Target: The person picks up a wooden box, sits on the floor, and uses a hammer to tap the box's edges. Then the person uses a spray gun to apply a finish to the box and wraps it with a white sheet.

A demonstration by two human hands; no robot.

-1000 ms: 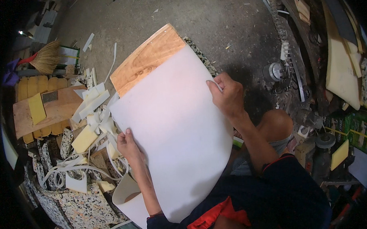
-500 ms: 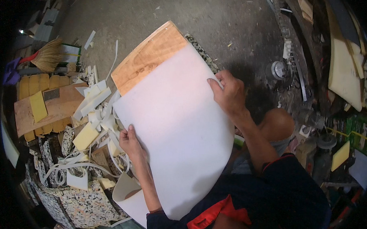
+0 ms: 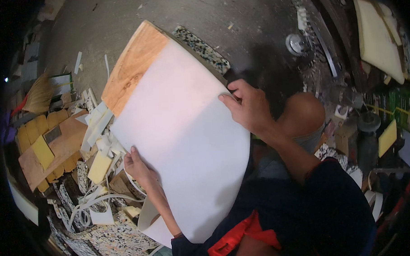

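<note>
A large white sheet (image 3: 183,142), which looks like thin foam, lies over a wood-grained board (image 3: 137,69). The board's far end shows bare beyond the sheet, while the sheet's near end curves down against my body. My right hand (image 3: 249,106) pinches the sheet's right edge between thumb and fingers. On the opposite edge, my left hand (image 3: 141,168) grips the sheet with its thumb on top and the other fingers curled at the side, partly hidden. A speckled foam slab (image 3: 202,49) sticks out from under the board's far right side.
Foam strips and offcuts (image 3: 98,165) are heaped on the left, near a straw broom (image 3: 39,95) and a curved brown panel (image 3: 54,149). Speckled foam (image 3: 116,237) lies at the lower left. To the right are a round metal object (image 3: 297,43) and cream foam sheets (image 3: 375,36).
The view has turned, so the board and sheet appear farther left and more slanted. More of the speckled slab shows. Both hands keep their grip on the sheet's edges.
</note>
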